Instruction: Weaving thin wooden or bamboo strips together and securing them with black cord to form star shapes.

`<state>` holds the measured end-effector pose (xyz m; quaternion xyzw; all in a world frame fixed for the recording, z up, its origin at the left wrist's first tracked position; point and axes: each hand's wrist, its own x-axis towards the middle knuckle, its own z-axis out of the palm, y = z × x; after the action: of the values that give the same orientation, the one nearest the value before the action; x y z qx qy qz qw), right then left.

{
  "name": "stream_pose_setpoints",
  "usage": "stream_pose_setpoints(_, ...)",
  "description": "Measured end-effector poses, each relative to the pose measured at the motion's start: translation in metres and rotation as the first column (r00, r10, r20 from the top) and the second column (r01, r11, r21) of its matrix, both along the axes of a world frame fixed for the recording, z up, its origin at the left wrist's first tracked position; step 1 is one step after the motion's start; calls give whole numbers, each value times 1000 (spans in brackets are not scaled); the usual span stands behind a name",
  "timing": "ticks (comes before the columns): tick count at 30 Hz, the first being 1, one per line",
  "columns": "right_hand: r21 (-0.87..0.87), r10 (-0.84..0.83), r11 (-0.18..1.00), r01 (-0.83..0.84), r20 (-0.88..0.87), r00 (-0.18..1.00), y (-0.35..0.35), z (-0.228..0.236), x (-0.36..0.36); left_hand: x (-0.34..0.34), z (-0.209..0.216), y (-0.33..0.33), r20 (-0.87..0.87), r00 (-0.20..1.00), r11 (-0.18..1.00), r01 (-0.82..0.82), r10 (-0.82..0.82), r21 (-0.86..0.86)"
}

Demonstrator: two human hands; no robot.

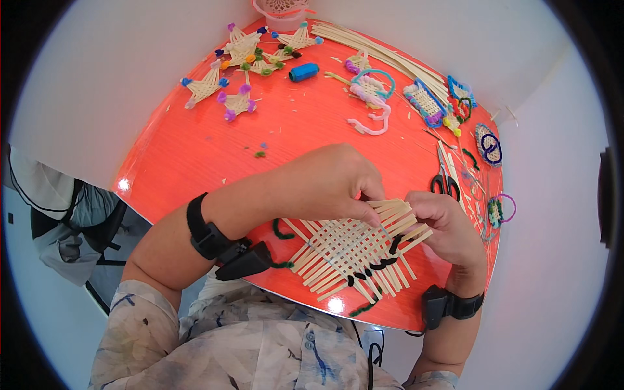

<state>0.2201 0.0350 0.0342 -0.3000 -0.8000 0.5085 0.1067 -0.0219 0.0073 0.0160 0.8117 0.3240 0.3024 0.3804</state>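
A lattice mat woven from pale flat strips lies tilted near the table's front edge. A dark green fuzzy pipe cleaner runs in and out along its right side, and more dark green lengths show at its left and lower edges. My left hand reaches over the mat, thumb and fingers closed on the strips at its upper right corner. Beside it, my right hand has its fingers curled against the strip ends at the same corner. Its fingertips are partly hidden behind the strips.
On the red table are several woven stars, a blue thread spool, black-handled scissors and a bundle of long strips. Small woven pieces trimmed with coloured pipe cleaner lie along the right. A pink basket stands at the back.
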Motion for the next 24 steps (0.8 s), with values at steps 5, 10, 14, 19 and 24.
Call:
stream_pose_setpoints(5,152,65,986,-67,15,998,1,-1,0,-1,0,1,-27,1000,998,10,-11,-56)
stream_pose_setpoints(10,54,-35,998,36,-21,999,-3,-4,-1,0,-2,1,-15,1000,999,16,-16,-50)
stream_pose_setpoints(14,-71,-80,995,71,-132,988,-3,-8,2,2,-1,0,-48,999,999,17,-19,-35)
stream_pose_setpoints(19,-342,-163,933,109,-133,978,0,-14,3,1,-3,1,-67,998,1000,10,-11,-20)
stream_pose_setpoints(24,-414,-213,904,110,-212,954,0,-20,-2,-1,1,1,-87,996,1000,-13,14,11)
